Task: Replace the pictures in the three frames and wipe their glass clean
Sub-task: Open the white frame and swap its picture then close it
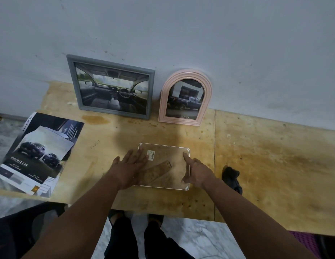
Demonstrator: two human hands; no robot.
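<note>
A stained plywood counter (265,161) runs along a pale wall (181,30), and everything sits on it. At its left edge lies a stack of car brochures (37,156), the top sheet showing two dark pickups. Leaning upright against the wall is a grey frame (71,85), rectangular, holding a picture of a car's dashboard and steering wheel. Just to its right leans a pink frame (187,74), arched, holding a picture of a dark pickup parked by a building. Nearer the person, a third frame (168,152) with a white rim lies face down on the counter, its brown backing board up, a folded stand lying diagonally across it and a small white label near the top; what it holds cannot be seen. The left hand (129,165) rests flat on the frame's left side, fingers (142,153) spread apart and pressing nothing shut. The right hand (196,171) sits at the frame's right edge, forefinger stretched toward the upper right corner, the other fingers curled loosely, clamped on nothing. A dark cloth (231,176) lies crumpled just right of that hand.
</note>
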